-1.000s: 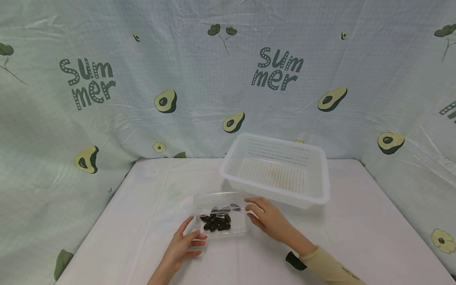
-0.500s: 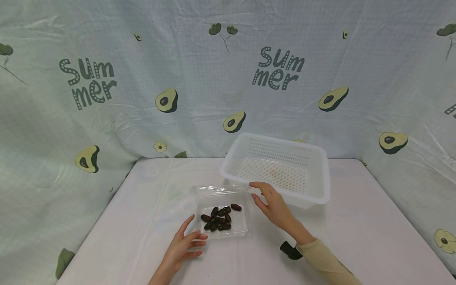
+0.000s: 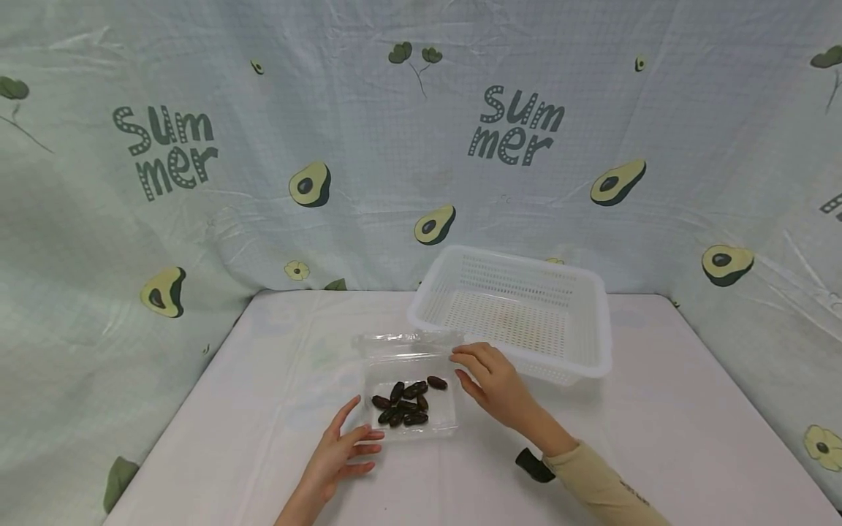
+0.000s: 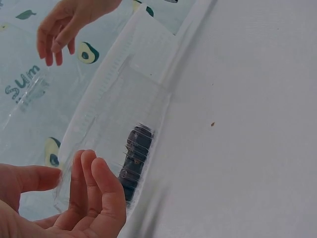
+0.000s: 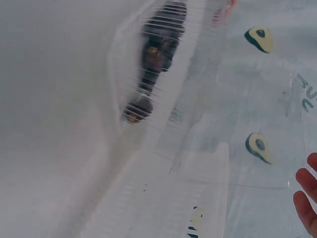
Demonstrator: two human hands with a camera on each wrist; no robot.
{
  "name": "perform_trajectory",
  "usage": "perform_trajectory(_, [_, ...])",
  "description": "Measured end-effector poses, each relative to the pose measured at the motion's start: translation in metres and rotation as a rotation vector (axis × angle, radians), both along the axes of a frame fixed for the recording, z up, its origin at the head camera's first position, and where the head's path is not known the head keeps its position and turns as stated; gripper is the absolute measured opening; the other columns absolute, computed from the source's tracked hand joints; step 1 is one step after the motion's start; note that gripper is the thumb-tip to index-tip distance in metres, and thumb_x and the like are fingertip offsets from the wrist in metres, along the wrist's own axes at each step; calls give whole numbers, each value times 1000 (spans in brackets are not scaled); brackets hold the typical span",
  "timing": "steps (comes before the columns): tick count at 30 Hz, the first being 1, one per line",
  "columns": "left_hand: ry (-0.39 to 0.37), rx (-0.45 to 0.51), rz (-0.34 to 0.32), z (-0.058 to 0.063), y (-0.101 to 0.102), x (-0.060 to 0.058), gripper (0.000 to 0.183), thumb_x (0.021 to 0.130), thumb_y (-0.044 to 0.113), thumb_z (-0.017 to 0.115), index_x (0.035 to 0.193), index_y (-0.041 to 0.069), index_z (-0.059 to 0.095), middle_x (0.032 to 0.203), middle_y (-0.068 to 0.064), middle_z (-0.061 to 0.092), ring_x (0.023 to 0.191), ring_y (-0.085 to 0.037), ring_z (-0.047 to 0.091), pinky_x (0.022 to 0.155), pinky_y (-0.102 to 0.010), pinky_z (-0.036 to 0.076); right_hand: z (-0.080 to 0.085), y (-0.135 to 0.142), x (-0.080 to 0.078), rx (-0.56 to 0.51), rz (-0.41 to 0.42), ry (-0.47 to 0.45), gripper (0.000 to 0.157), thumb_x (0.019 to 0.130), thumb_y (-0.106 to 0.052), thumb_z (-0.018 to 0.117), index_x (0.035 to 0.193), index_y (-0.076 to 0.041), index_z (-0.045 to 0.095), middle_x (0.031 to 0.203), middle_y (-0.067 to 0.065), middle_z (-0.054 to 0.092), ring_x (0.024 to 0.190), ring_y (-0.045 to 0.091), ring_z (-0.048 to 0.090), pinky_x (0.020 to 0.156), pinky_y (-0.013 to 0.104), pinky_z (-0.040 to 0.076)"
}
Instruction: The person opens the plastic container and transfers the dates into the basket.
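Observation:
A clear plastic clamshell box (image 3: 444, 415) sits on the table with its lid (image 3: 408, 341) tipped back at the far side. Several dark brown dates (image 3: 406, 406) lie on its bottom; through the side wall the left wrist view shows a row of dates (image 4: 136, 158). My left hand (image 3: 338, 456) is at the box's near left corner, fingers spread and loosely bent alongside it. By the far right corner, near the lid's end, my right hand (image 3: 496, 383) hovers with relaxed fingers and nothing in its grasp. Only a few fingertips (image 5: 308, 181) of it show in the right wrist view.
Behind the box, to the right, stands a white perforated plastic basket (image 3: 460, 330), its front edge close to my right hand. White cloth (image 3: 263, 438) covers the table. A printed curtain (image 3: 368, 146) hangs around the back and sides.
The lid, earlier lower over the dates, has swung back to the far side. My right hand moved away from the viewer, then slightly back leftward. My left hand stays in place.

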State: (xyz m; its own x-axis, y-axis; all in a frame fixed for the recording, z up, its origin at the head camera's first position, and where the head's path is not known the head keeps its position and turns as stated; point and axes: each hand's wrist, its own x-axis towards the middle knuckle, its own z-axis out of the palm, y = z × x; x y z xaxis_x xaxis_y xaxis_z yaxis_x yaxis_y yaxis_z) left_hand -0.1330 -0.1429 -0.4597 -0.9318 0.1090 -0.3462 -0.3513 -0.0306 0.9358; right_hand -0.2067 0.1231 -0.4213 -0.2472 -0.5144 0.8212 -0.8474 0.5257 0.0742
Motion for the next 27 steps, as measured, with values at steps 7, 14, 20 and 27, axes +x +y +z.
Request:
perform_trajectory(7, [-11,1,0,0,1,0,61,92,19,47,143,18,13,90,0,68,72,-9,65,59,-29,52,-7,-6,-3,258,-43,48,25,80,-13,65,104,-8,60,103,3,61,94,16,56,80,26,46])
perform_trajectory(14, [-14,-1,0,1,0,0,61,92,20,47,143,18,12,91,-1,68,73,-9,65,59,-29,52,-12,-11,-8,470,-115,84,36,75,-19,69,108,-14,55,104,-2,58,97,14,54,80,26,45])
perform_trajectory(20, [-22,13,1,0,0,-1,62,92,20,47,144,19,11,90,0,68,72,-9,65,58,-28,52,-13,-15,-15,592,-164,92,29,78,-26,67,103,-18,54,103,-5,57,95,13,53,78,26,44])
perform_trajectory(27, [-30,3,10,0,1,-1,61,93,20,46,143,19,12,91,-2,68,71,-9,65,59,-29,52,-19,-20,-27,701,-201,158,21,80,-29,64,96,-19,54,98,-7,58,88,11,52,70,24,42])
